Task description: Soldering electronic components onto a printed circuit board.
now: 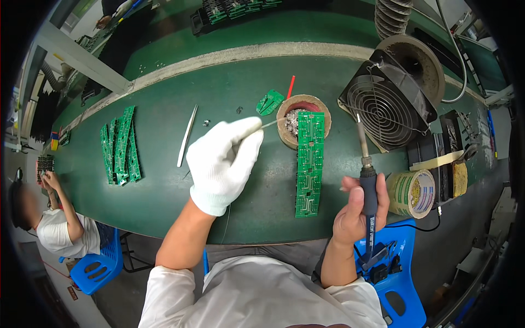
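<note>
My left hand [228, 158], in a white knit glove, pinches a thin strand of solder wire [272, 123] that points toward a cardboard ring [283, 136] holding silvery scraps. A long green circuit board [310, 175] leans with its far end on that ring, its near end toward me. Bare, my right hand [358, 210] is wrapped round the dark blue handle of a soldering iron [369, 188]. The iron stands upright, its tip up and to the right of the board, apart from it. A thin line of wire hangs below my gloved hand.
White tweezers [187, 135] and a stack of green boards [120, 147] lie to the left. Beyond the ring are a small green board [269, 102] and a red stick [291, 86]. A fan [380, 109], a tape roll [411, 194] and an iron stand occupy the right. A person [60, 218] sits far left.
</note>
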`<state>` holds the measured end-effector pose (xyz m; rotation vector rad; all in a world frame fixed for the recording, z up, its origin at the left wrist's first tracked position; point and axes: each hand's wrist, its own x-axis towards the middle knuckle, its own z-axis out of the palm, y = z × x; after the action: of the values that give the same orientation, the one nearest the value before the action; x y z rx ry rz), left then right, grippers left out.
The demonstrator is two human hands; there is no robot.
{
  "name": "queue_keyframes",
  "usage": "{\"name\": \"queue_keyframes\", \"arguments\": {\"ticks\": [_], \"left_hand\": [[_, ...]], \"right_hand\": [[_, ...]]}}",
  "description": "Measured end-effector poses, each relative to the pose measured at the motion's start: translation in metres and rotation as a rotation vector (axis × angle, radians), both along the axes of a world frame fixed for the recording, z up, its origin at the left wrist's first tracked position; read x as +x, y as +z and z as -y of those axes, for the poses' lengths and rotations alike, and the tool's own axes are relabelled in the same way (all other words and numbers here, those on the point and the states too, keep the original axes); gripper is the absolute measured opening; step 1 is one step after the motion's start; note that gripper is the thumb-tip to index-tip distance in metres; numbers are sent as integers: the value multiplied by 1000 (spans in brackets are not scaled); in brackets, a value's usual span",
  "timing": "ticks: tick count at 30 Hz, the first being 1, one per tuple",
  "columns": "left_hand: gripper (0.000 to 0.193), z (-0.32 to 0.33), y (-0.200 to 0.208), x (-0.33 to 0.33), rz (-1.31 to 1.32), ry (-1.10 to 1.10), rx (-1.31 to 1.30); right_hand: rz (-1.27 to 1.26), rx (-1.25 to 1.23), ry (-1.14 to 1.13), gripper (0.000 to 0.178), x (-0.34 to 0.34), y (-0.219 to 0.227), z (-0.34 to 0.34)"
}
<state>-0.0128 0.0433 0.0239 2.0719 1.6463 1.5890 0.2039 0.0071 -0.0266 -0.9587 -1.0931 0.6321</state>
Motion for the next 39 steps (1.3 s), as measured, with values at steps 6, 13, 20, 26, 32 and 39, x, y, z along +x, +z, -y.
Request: {"name": "queue_keyframes", "arguments": {"ticks": [6,13,20,26,32,39], "left_hand": [[21,6,1,3,14,70,-48],[27,2,-9,11,-125,24,-46],[24,-4,-14,18,-101,-17,-29],[27,-4,-16,19,-140,12,-64],[26,-6,-16,19,-153,12,-56],[26,-6,-16,19,-173,7,-51]], "right_hand": [[68,-38,-28,46,5,-17,-2],[209,-12,-16,40,7,-16,-11],[246,-63,-27,32,2,-10,-13],[254,-73,-10,30,0,-5,-15],[301,-59,20,31,1,-4,-15],[357,-21,19,31,1,-2,-16]]}}
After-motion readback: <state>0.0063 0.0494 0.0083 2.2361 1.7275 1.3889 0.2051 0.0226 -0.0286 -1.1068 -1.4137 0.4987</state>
